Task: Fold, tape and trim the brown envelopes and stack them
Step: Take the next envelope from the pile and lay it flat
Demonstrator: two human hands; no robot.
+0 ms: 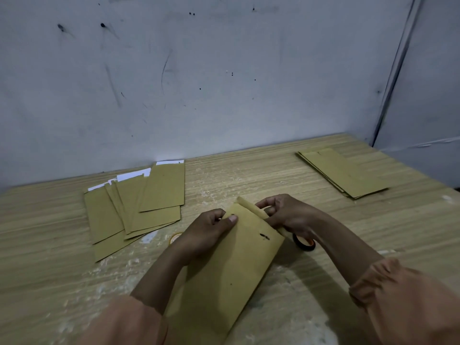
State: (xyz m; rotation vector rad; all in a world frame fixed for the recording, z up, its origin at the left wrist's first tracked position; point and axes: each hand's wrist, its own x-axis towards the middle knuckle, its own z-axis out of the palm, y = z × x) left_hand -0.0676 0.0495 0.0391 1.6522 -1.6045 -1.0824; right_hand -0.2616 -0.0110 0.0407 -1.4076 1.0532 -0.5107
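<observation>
Envelope (239, 260) sits centre-bottom of frame, between both hands, w/ its long axis running diagonal: near end at lower left by the sleeves, far end at upper right where the flap (251, 207) is. Flap is curled over, not yet pressed flat.

L hand (206, 235) pinches the envelope's upper-left corner, thumb on top of the paper, fingers curled under the edge. R hand (286, 215) is at the flap end, fingers curled round the rolled flap edge, seemingly pulling it over toward the body. Hands are apart, one on each side of the far end, both clamped on the same envelope.

Key relation: the fold line lies across the envelope's short side at the far end, and R hand is the one on it; L hand only steadies. So the crease prob. gets run by R hand along that short edge while L holds still.

Tape roll (304, 243), dark w/ orange core, lies on the table (249, 170) just right of the envelope, partly under the R wrist, so R hand is nearer for the tape step. Another pale roll-like thing (175, 238) peeks out left of the L wrist; can't tell what it is.

Loose pile (134, 207) of envelopes, some w/ white paper showing at the tops, is at mid-left of frame, fanned out. A neat stack (343, 173) lies at mid-right, well apart from the hands; likely the done ones. No scissors visible.
</observation>
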